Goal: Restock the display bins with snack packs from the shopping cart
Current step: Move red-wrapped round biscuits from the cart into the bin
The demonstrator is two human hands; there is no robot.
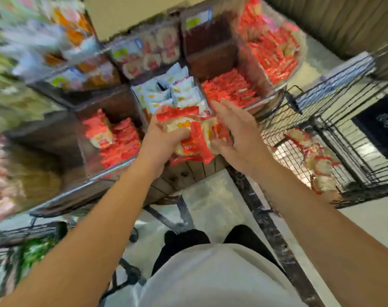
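packs [189, 138]: bundle held between both hands, just before the bins [230, 89]; long axis across
left hand [164, 138]: fingers curled round packs
right hand [237, 134]: fingers straight, pressing packs' right side
cart [321, 138]: right of bins

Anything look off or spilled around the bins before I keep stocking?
Nothing looks spilled or damaged. The left hand grips a bunch of red snack packs over the display bins, with the right hand open against them. More packs lie loose in the shopping cart. The frame is motion-blurred, so fine detail is unclear.
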